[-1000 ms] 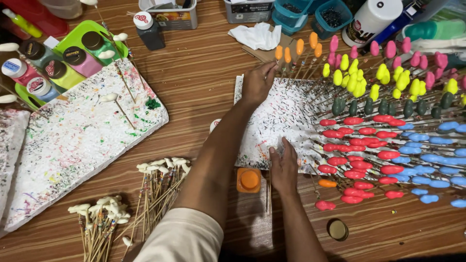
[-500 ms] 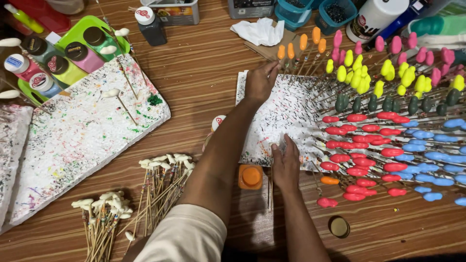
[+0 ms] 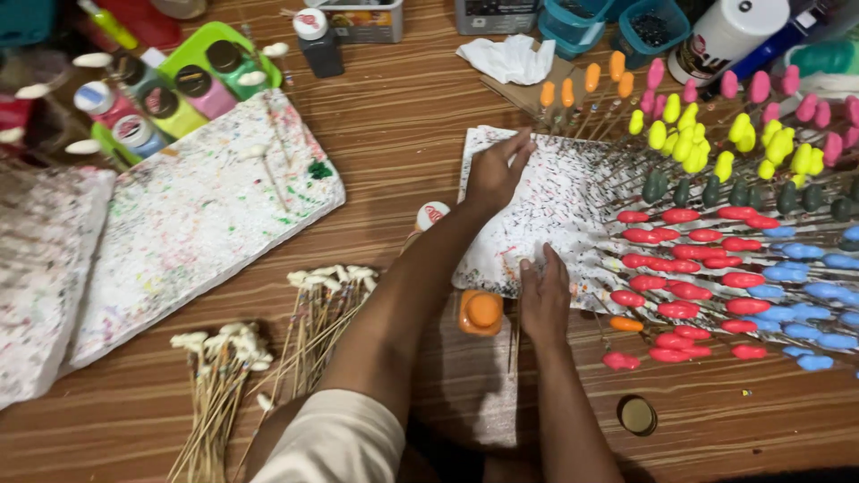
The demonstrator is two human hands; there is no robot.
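Note:
A white foam board (image 3: pixel 555 215), speckled with paint, lies on the wooden table and bristles with painted sticks (image 3: pixel 716 241) in red, blue, yellow, pink, orange and dark green. My left hand (image 3: pixel 499 170) grips the board's far left edge, fingers curled over it. Flat on the board's near left corner rests my right hand (image 3: pixel 543 295), beside the red-tipped sticks. An orange paint bottle (image 3: pixel 481 312) lies just left of my right hand.
A second paint-flecked foam board (image 3: pixel 197 224) lies to the left, with small paint bottles (image 3: pixel 170 89) in a green tray behind it. Bundles of white-tipped sticks (image 3: pixel 268 349) lie in front. A round lid (image 3: pixel 637 415), crumpled tissue (image 3: pixel 510 58) and containers sit around.
The view has shifted slightly. Both hands stay on the board's left side with almost no movement.

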